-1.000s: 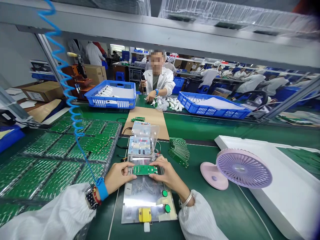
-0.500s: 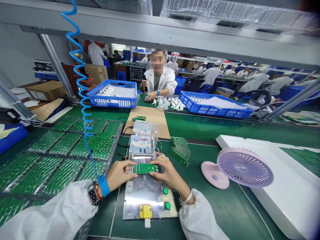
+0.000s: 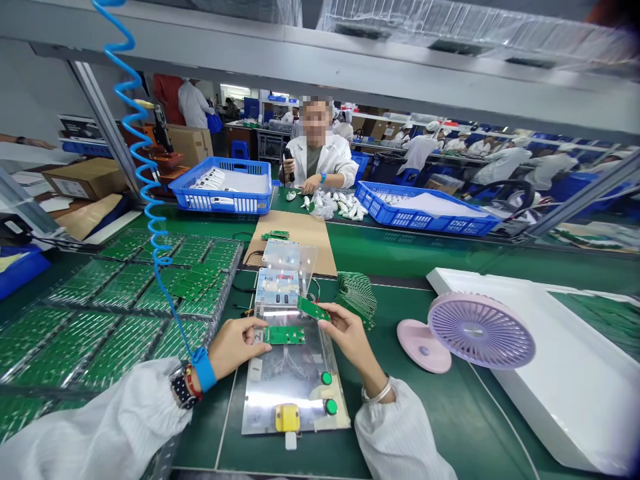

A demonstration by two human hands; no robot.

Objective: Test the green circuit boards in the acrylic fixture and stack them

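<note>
A metal test fixture [image 3: 287, 390] with a clear plastic block [image 3: 280, 283] stands on the green mat in front of me. A small green circuit board [image 3: 284, 335] lies across the fixture. My left hand [image 3: 234, 341] pinches its left end. My right hand [image 3: 351, 333] holds a second green board [image 3: 313, 308], lifted and tilted just right of the clear block. Two green buttons [image 3: 326, 378] and a yellow part [image 3: 287, 418] sit on the fixture's near end.
Trays of green boards [image 3: 125, 300] fill the left. A stack of boards [image 3: 361, 293] lies right of the fixture. A pink fan [image 3: 477, 331] and a white foam tray [image 3: 575, 360] stand at right. Across the belt, a person works beside blue baskets [image 3: 223, 187]. A blue coiled cord [image 3: 145, 180] hangs left.
Both hands held one board on the fixture before. Now my right hand has come off it and holds a separate board raised beside the clear block.
</note>
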